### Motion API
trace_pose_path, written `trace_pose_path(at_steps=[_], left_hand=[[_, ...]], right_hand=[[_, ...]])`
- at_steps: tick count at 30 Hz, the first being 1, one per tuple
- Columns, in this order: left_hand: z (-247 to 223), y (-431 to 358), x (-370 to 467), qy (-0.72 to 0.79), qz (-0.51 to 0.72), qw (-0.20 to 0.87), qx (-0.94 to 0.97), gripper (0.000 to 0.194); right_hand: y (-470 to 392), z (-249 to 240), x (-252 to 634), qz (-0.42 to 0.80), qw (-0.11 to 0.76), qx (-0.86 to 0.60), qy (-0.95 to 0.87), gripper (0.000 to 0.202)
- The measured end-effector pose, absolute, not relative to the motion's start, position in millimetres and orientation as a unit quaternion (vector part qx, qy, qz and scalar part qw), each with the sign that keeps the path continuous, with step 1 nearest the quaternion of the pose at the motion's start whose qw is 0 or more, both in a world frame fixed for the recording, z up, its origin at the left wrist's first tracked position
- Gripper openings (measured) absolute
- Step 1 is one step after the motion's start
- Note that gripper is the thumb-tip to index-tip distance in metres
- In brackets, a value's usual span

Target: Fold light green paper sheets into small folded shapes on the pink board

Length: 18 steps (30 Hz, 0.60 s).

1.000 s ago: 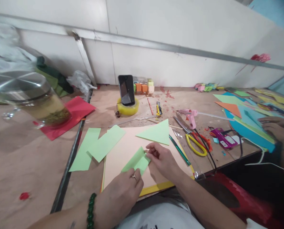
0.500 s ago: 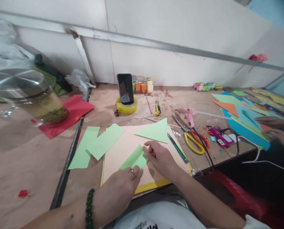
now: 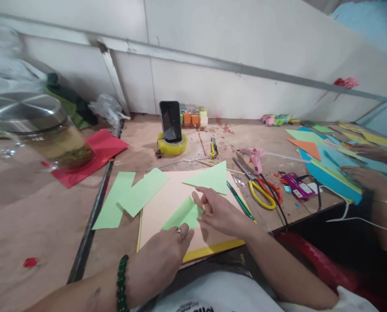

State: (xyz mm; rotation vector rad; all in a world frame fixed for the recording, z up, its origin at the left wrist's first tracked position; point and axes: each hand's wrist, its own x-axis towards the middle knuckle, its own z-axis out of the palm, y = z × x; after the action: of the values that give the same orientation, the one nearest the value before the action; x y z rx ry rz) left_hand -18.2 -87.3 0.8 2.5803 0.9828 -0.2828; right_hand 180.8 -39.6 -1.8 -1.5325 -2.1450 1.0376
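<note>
A folded piece of light green paper lies on a stack of pale peach sheets with yellow edges. My left hand, wearing a ring and a green bead bracelet, grips its lower edge; the thumb tip is hidden. At the paper's right corner, my right hand has its fingers curled in a pinch on the edge. Just above lies a green paper triangle. A green pen rests along the right side of the stack. Two green paper strips overlap to the left.
Scissors, a pink glue gun and a purple device with cords lie right. Behind stand a phone on yellow tape and a cutter. A glass tea jar stands left. Another person's hands work at far right.
My right hand has shifted slightly, its index finger lifting and stretching past the paper's corner. My left hand stays on the paper. The other person's hands have moved.
</note>
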Motion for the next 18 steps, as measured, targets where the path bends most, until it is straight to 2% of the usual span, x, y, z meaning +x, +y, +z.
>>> trace_pose_path(at_steps=[6, 12, 15, 18], left_hand=[[-7, -91, -22, 0.335, -0.064, 0.153, 0.928, 0.054], [-18, -101, -28, 0.316, -0.011, 0.051, 0.947, 0.057], [-25, -115, -33, 0.326, 0.027, -0.027, 0.945, 0.054], [-28, -128, -35, 0.356, 0.064, -0.053, 0.931, 0.048]], right_hand=[[-36, -12, 188, 0.362, 0.176, -0.524, -0.751, 0.053], [-32, -15, 193, 0.343, 0.168, -0.525, -0.761, 0.049], [-30, -19, 196, 0.348, 0.178, -0.526, -0.755, 0.046], [-33, -20, 195, 0.33, 0.208, -0.546, -0.741, 0.034]])
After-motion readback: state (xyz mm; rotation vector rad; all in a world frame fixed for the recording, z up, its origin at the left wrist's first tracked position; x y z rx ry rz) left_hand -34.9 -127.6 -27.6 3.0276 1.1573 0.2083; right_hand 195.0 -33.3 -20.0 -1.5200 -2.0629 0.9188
